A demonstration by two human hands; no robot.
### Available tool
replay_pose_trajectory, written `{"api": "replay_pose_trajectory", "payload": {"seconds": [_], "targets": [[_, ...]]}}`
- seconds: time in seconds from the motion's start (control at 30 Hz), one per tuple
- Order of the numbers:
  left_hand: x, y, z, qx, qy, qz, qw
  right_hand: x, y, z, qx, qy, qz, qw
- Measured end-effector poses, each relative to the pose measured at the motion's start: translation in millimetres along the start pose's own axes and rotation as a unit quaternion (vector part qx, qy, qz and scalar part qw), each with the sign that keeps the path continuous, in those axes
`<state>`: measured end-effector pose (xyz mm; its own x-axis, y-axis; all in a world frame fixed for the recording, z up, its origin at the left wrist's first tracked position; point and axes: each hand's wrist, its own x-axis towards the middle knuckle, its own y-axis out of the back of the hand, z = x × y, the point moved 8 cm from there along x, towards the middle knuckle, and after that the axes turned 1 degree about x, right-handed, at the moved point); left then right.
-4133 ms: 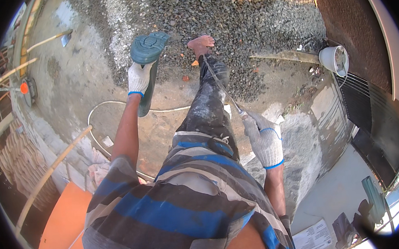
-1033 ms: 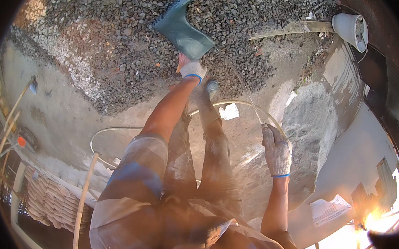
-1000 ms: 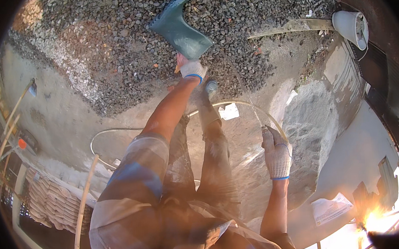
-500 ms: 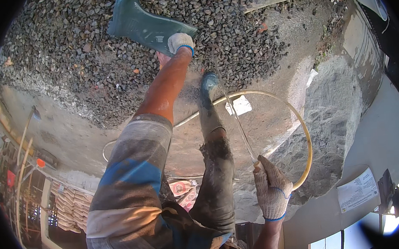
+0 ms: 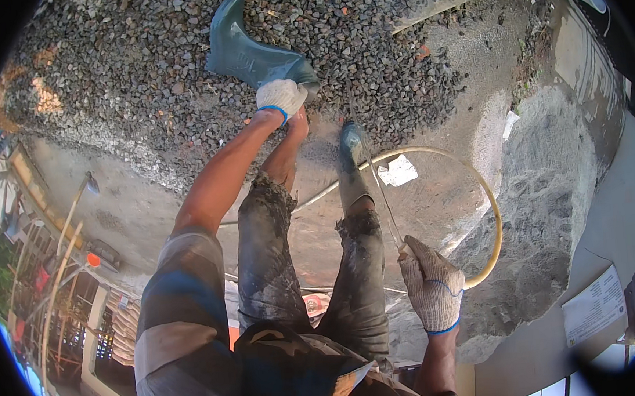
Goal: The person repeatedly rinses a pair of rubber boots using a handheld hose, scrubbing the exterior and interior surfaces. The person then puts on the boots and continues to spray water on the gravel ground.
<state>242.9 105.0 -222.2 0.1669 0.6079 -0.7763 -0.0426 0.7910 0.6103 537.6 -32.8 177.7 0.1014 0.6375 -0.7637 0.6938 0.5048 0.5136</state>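
Note:
My left hand [image 5: 281,96], in a pale knit glove with a blue cuff, is closed on the top edge of a green rubber boot [image 5: 252,55]. This boot is on its side over the gravel, wet and shiny; whether it rests on the stones I cannot tell. At the lower right, my right hand [image 5: 435,282], gloved alike, grips the end of a yellowish hose [image 5: 494,222]. A thin stream of water [image 5: 383,193] runs from it toward the other boot [image 5: 352,151], worn on my right leg. My left shin is bare, its foot hidden behind the glove.
Loose grey gravel [image 5: 140,78] spreads across the far side. The hose loops over concrete floor [image 5: 407,221] beside a white scrap [image 5: 398,170]. Grey sand [image 5: 536,212] is heaped at right near a wall with a posted sheet [image 5: 594,305]. Poles [image 5: 62,278] and stacked sacks stand at left.
My left hand has drawn slightly nearer to me, and the boot's sole end has swung down and right. More of my bare left shin shows. My right hand keeps hold of the hose.

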Motion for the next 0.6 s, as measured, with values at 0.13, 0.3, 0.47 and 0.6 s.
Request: {"api": "replay_pose_trajectory", "payload": {"seconds": [0.13,0.3,0.47,0.6], "targets": [[-73,66,-13,-0.046,-0.012,0.049,0.998,-10,18,-47,-0.002,0.045,-0.065,0.997],[-124,117,-51,-0.066,0.012,0.093,0.993,-20,26,-99,0.008,0.158,-0.051,0.986],[-149,136,-85,-0.086,0.038,0.104,0.99,-11,25,-137,0.032,0.228,-0.025,0.973],[-154,142,-99,-0.103,0.061,0.112,0.986,-1,22,-163,0.011,0.226,-0.07,0.971]]}}
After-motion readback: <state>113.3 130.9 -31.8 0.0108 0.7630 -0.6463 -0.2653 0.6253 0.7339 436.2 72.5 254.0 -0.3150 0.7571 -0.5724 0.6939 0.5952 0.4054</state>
